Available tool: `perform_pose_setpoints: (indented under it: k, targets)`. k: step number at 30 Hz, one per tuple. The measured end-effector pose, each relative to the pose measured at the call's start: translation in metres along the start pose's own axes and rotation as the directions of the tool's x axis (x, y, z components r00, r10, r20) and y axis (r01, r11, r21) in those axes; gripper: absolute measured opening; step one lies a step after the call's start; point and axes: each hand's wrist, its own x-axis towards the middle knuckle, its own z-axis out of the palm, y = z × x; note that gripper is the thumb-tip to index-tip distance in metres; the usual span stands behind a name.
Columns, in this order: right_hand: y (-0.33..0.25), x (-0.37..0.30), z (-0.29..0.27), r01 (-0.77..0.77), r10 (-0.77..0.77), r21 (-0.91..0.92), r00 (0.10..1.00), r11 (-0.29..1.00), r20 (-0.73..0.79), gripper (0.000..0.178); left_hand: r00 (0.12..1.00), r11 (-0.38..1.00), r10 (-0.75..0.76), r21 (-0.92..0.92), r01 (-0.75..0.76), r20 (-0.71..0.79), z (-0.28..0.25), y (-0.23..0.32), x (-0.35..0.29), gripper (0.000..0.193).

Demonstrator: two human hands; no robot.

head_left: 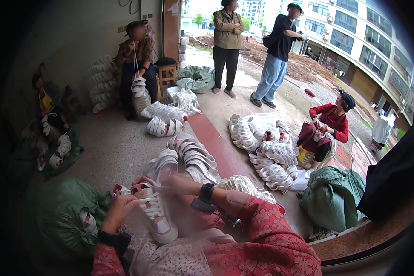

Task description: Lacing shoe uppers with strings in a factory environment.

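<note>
A white sneaker point(164, 227) with red-pink parts rests on my lap, its toe toward me. White shoelace point(145, 200) crosses its upper near the tongue. My left hand point(119, 211) is beside the shoe, thumb and fingers pinched on a stretch of the lace. Over the ankle end of the shoe, my right hand point(179, 185) is smeared by motion; its fingers and whatever they hold cannot be made out. Both wrists wear dark bands. Just beyond my hands, several white shoe uppers point(195, 156) lie nested in rows on the floor.
A green sack point(62, 207) lies at my left, another green sack point(333, 195) at my right. Bundled white laces point(246, 186) lie ahead. A person in red point(329, 120) sits by piled white uppers point(278, 156). Other people sit at the left; two stand in the doorway.
</note>
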Motion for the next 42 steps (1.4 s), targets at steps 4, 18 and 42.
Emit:
perform_pose_setpoints:
  k: [4,18,42]
  targets:
    - [0.001,-0.002,0.003,0.052,-0.051,0.022,0.996,0.998,-0.069,0.058,0.999,0.994,0.01,0.112,-0.006,-0.033,-0.01,0.011,0.0,0.017]
    - [-0.005,0.007,-0.012,0.215,-0.101,0.58,0.97,0.786,-0.223,0.02,0.983,0.986,-0.148,0.055,0.154,-0.112,-0.098,0.024,-0.038,0.015]
    - [-0.198,-0.13,-0.058,0.759,-0.839,0.651,0.373,0.03,-0.397,0.017,0.839,0.847,-0.483,-0.378,0.374,-0.25,-0.169,-0.031,-0.21,0.017]
